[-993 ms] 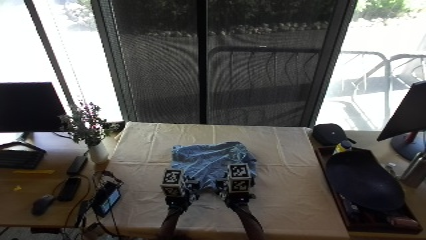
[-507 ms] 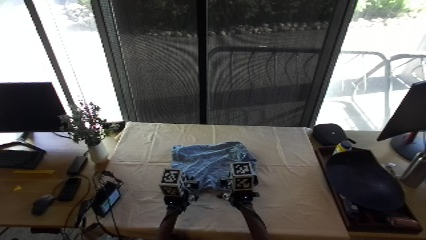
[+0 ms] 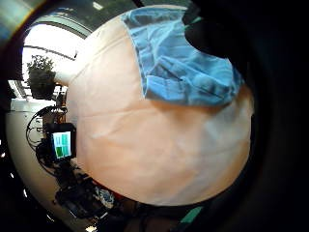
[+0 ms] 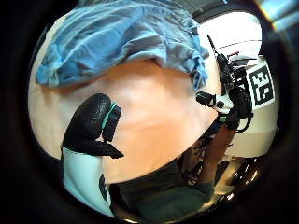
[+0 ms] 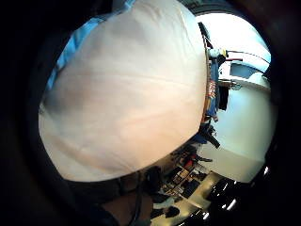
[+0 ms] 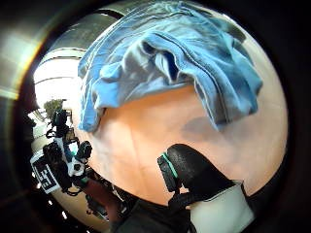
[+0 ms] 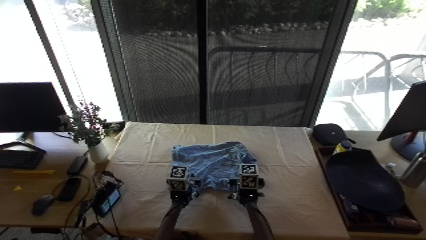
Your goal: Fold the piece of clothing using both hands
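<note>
While crumpled blue denim garment (image 7: pixel 212 164) lies on cream cloth-covered table (image 7: pixel 293 165), both hands' grip state: cannot tell.

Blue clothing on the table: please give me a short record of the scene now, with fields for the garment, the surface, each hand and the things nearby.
garment: blue clothing, crumpled, not yet folded flat
surface: table with cream cloth
left hand: left hand over the cloth at the garment's near edge; no grip on the garment visible
right hand: right hand likewise at the near edge, apart from the garment in its thumb side palm view
left of table: potted plant, small screen device
right of table: dark tray, black cap
</note>
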Demonstrator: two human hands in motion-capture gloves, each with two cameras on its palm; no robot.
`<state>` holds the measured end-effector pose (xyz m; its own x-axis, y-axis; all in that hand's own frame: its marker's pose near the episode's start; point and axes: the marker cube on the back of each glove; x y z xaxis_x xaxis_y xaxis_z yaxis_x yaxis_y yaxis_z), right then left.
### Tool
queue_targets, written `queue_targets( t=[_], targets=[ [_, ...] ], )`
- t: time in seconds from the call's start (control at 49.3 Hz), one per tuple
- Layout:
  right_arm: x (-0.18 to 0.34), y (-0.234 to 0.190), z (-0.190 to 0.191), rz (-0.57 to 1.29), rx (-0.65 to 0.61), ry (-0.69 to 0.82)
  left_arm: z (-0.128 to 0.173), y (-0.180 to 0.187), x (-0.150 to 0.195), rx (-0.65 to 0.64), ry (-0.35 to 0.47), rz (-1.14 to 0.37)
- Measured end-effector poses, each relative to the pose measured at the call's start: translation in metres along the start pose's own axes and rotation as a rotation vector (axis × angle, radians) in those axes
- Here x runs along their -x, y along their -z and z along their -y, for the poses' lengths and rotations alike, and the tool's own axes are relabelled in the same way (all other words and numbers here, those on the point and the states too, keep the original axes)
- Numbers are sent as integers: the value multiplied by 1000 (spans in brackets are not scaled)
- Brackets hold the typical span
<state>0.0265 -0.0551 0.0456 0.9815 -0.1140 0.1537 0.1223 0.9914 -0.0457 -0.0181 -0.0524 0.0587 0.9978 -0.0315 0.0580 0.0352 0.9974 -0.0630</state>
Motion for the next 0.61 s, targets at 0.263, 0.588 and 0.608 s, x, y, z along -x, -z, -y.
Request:
queue_targets(
  t=[0.263, 0.588, 0.608],
  targets=[
    [-23, -17, 35, -16, -236, -80, 0, -13, 6, -2, 8, -93],
    [-47, -32, 54, -241, -410, -94, 5, 13, 23, -325, 45, 88],
    [-49, -29, 57, -250, -437, -79, 6, 16, 25, -341, 43, 90]
  ],
)
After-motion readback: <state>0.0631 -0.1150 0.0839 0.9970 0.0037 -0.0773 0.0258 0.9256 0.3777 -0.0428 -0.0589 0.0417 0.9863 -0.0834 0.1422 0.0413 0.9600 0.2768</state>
